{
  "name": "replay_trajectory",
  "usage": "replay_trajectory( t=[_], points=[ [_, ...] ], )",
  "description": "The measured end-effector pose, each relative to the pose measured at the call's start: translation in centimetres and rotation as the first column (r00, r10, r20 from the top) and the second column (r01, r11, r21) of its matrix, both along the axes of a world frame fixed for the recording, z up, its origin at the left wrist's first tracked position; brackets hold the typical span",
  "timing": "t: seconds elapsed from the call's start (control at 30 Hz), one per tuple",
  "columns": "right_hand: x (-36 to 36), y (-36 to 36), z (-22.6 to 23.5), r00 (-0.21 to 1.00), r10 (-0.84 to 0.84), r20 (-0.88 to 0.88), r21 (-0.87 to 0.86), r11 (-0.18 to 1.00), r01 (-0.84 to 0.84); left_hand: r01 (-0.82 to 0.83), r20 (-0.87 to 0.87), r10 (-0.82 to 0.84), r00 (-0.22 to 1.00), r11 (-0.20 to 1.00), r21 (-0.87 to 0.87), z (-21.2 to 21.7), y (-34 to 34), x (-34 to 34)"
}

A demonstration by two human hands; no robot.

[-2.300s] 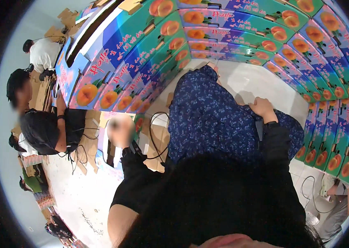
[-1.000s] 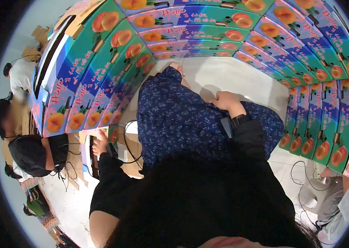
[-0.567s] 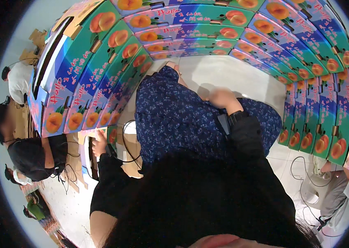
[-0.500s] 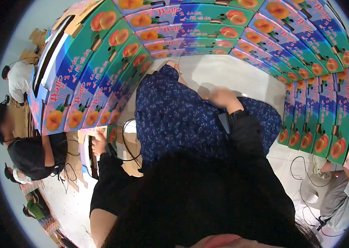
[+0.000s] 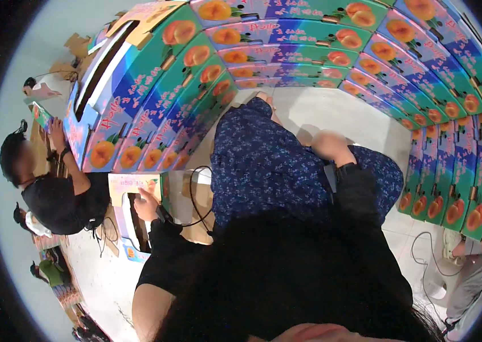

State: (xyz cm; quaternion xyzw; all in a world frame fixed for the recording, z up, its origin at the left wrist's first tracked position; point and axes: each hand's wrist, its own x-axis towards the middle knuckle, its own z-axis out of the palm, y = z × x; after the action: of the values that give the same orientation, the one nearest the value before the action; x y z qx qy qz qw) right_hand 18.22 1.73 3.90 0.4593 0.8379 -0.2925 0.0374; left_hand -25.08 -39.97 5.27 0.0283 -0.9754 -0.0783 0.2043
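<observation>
The left hand (image 5: 145, 204) is laid on the edge of an unfolded fruit carton (image 5: 132, 219) standing on the white floor (image 5: 338, 111) beside the left knee; the fingers are set against the cardboard, though whether they are spread or clamped cannot be told. The right hand (image 5: 332, 146) is blurred and rests on the blue floral skirt (image 5: 263, 165), its fingers unreadable, well apart from the carton. Stacked fruit cartons (image 5: 286, 40) are ranged around the floor. A black cable (image 5: 195, 188) is looped beside the carton.

The left hand (image 5: 145, 206) is bent low at the side, while the blurred right hand (image 5: 330, 146) reaches forward.
</observation>
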Motion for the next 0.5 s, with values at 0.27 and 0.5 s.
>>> replay_trajectory(
  t=[0.27,0.5],
  points=[
    [-0.2,0.0,0.3,0.999,-0.018,-0.03,-0.019,1.0,0.017,0.316,-0.093,-0.303,0.949,0.928,0.198,6.9,-2.1,2.3],
    [-0.3,-0.3,0.5,0.998,0.024,-0.057,0.007,1.0,-0.024,0.25,-0.305,-0.18,0.935,0.946,0.208,12.2,-6.1,3.0]
  ],
)
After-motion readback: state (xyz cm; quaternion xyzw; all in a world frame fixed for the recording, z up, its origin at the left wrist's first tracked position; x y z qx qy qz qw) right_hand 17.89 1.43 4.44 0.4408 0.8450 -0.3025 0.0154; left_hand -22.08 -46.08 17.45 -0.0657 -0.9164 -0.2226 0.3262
